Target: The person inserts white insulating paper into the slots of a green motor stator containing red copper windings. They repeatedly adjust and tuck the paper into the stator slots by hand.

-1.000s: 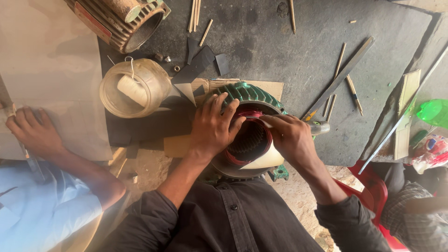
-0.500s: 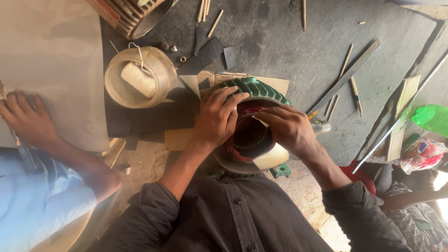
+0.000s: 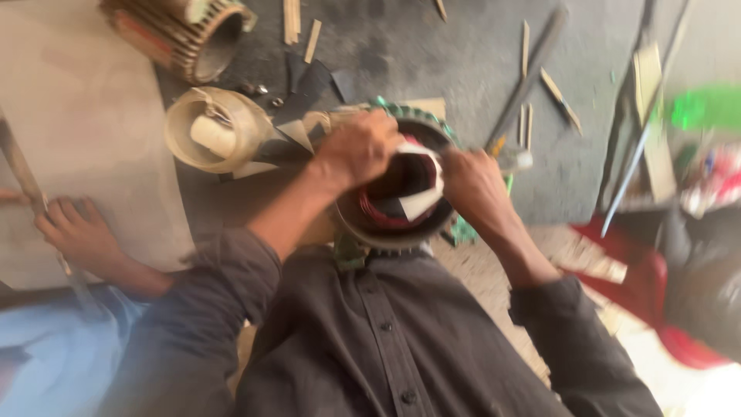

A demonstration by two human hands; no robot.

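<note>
the stator (image 3: 394, 224) sits at the person's chest on a dusty grey floor (image 3: 463, 62). left hand (image 3: 359, 150) grips its rim; right hand (image 3: 475, 181) pinches white paper (image 3: 423, 202) in the bore. beyond lie a tape roll (image 3: 204, 131), sticks (image 3: 292, 19) and another stator (image 3: 181, 35).

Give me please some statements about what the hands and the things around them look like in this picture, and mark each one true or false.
1. Both of the person's hands are on the round motor stator. True: the left hand grips its upper rim and the right hand holds its right side.
2. The windings inside the stator are blue. False: they are reddish.
3. A pale paper strip sits in the stator's opening. True.
4. The round tape roll lies right of the stator. False: it lies to its left.
5. Another person's hand rests on the pale sheet. True.
</note>
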